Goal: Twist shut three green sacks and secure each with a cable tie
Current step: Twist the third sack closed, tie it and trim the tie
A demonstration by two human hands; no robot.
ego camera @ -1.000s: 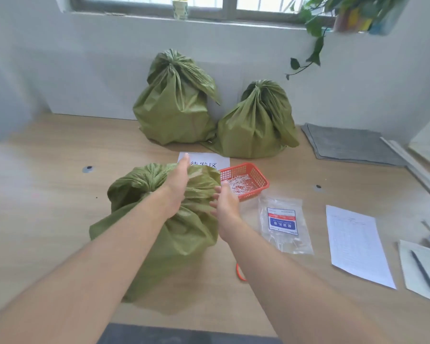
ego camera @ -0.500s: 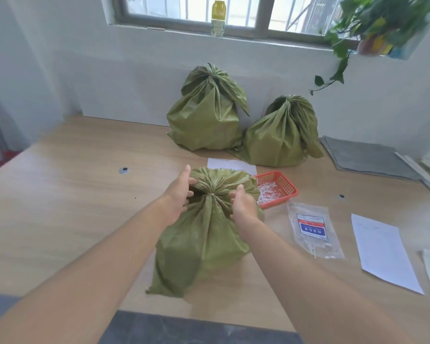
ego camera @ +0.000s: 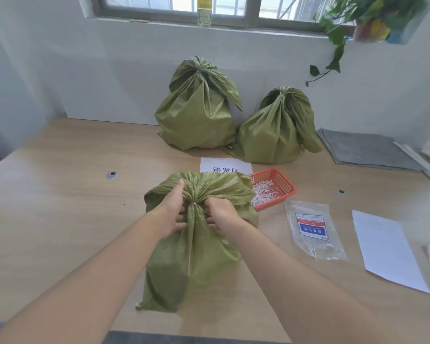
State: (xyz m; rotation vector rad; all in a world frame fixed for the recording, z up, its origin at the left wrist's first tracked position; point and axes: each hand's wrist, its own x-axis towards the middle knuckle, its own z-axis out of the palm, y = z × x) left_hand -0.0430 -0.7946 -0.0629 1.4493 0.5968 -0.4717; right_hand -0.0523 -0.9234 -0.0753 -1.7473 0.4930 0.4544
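Green woven fabric is filling the lower centre of the frame. The near sack (ego camera: pixel 196 259) is lying on the pale wooden table (ego camera: pixel 60 219), its gathered neck pointing away and its top fanning out beyond the pinch. Both forearms are crossing its lower half and hiding part of it.

To its right a clear plastic bag (ego camera: pixel 313 229) with a blue label is lying flat, and a white paper sheet (ego camera: pixel 387 247) is lying further right, apart from the bag. Just beyond the fanned top, a red basket (ego camera: pixel 287 188) is holding loose white cable ties (ego camera: pixel 263 193). The fabric is covering the basket's near left corner and the lower edge of a printed label sheet (ego camera: pixel 225 166). A small metal grommet (ego camera: pixel 112 175) is sitting in the table at middle left.

Against the wall, the left rear sack (ego camera: pixel 196 115) and the right rear sack (ego camera: pixel 276 130) are standing upright and touching, each neck cinched. A grey mat (ego camera: pixel 365 150) is lying at their right. A window (ego camera: pixel 233 6), a bottle (ego camera: pixel 204 11) on its sill and a trailing plant (ego camera: pixel 345 26) are showing along the top.

The left hand (ego camera: pixel 170 212) is gripping the near sack just left of the neck, its fingers (ego camera: pixel 181 218) curling into the folds and its thumb stretching up onto the fan. The right hand (ego camera: pixel 222 214) is gripping the other side, its fingers (ego camera: pixel 210 220) curling tightly into the fabric. A small pale band is showing at the neck between them.
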